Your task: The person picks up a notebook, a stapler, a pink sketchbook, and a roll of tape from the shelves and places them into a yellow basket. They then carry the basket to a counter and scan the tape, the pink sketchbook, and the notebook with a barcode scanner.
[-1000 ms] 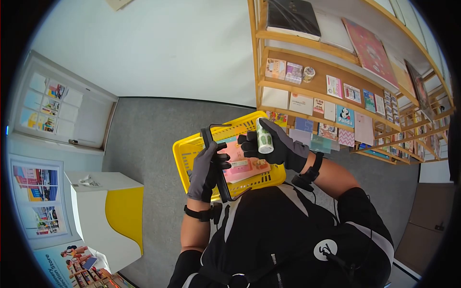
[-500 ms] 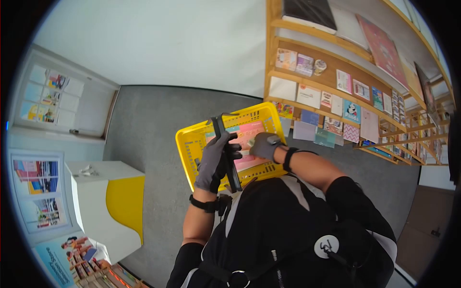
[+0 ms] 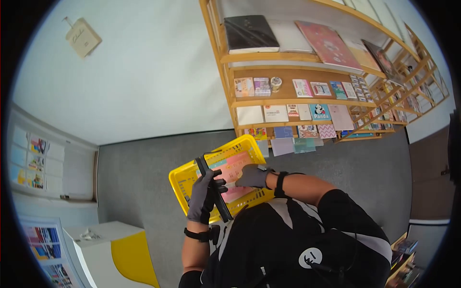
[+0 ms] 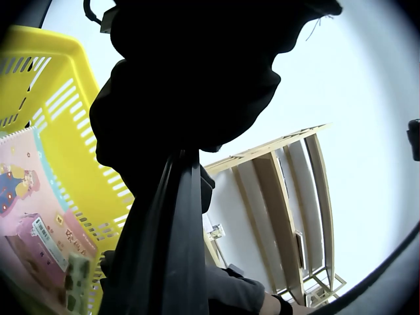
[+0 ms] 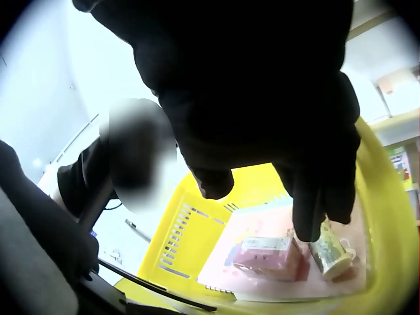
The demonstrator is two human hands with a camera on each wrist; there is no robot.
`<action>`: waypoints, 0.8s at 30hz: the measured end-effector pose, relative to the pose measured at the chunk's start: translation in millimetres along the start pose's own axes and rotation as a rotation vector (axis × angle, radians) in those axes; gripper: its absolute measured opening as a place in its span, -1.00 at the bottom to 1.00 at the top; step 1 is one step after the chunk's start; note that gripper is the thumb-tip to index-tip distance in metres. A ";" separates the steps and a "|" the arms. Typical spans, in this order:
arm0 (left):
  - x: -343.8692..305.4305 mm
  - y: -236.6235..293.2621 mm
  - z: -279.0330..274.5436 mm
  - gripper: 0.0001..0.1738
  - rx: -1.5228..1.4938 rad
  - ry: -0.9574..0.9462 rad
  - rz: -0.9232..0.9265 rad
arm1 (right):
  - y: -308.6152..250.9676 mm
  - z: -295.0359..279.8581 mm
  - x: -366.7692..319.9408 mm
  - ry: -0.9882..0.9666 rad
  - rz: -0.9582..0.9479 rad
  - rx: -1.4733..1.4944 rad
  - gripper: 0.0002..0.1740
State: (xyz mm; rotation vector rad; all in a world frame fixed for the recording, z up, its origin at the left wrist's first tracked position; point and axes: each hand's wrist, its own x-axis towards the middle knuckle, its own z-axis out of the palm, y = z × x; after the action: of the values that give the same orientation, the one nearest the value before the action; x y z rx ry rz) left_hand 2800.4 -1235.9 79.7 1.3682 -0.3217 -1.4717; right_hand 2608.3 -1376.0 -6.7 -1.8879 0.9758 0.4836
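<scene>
My left hand (image 3: 204,194), in a grey and black glove, grips the black handle (image 3: 214,189) of a yellow shopping basket (image 3: 180,192). My gloved right hand (image 3: 253,176) reaches down inside the basket. Its fingers hang over the upper end of a white cylinder (image 5: 331,256) with a green pattern, and the thumb stands apart from it. Below, the cylinder overlaps a pink spiral-bound notebook (image 4: 20,154) on the basket's bottom. Beside it lies a small pink box (image 5: 266,256) with a barcode label.
A wooden shelf unit (image 3: 297,101) with notebooks, cards and a small round tin-like item (image 3: 275,84) stands ahead to the right. At the lower left is a white and yellow counter (image 3: 103,245). Grey floor (image 3: 134,177) surrounds the basket.
My right hand has lowered the patterned cylinder from above the basket down into it, and its fingers have loosened. My left hand keeps its grip on the handle. The head view has shifted.
</scene>
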 end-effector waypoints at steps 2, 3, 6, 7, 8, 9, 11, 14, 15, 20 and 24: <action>9.2 -4.9 -1.7 -0.36 0.018 -0.034 -0.023 | 5.3 3.3 -18.1 0.094 -0.017 -0.010 -0.31; 14.8 -10.4 -4.3 -0.36 0.035 -0.069 -0.021 | 9.8 6.5 -28.5 0.160 -0.039 -0.030 -0.28; 29.5 -26.5 -16.6 -0.35 0.059 -0.168 -0.080 | 27.2 8.3 -60.0 0.097 0.008 0.093 -0.22; 32.9 -32.4 -19.0 -0.35 0.044 -0.192 -0.112 | 36.0 13.2 -70.8 0.144 0.028 0.103 -0.22; 35.8 -38.5 -20.6 -0.36 0.025 -0.209 -0.145 | 44.2 22.0 -81.6 0.171 0.045 0.119 -0.22; 38.6 -43.1 -21.7 -0.36 0.038 -0.242 -0.135 | 47.9 27.0 -92.0 0.191 0.056 0.132 -0.21; 41.0 -50.7 -22.6 -0.36 0.079 -0.262 -0.178 | 51.4 28.0 -114.7 0.140 0.118 0.213 -0.22; 42.9 -55.1 -15.3 -0.43 0.056 -0.263 -0.208 | 63.3 34.7 -132.3 0.113 0.166 0.306 -0.22; 40.9 -56.9 -13.6 -0.47 0.043 -0.247 -0.235 | 67.8 42.9 -134.7 0.134 0.165 0.331 -0.22; 26.0 -64.5 -0.9 -0.44 0.084 -0.232 -0.171 | 79.7 50.5 -149.5 0.199 0.127 0.439 -0.23; 12.3 -77.7 22.4 -0.44 0.090 -0.237 -0.161 | 97.6 52.3 -166.4 0.150 0.101 0.397 -0.19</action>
State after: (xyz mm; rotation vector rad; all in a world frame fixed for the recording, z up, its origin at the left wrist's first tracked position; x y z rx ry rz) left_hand 2745.7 -1223.5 20.1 1.3169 -0.4412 -1.7774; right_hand 2433.4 -1284.5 24.7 -1.5374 1.1746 0.1880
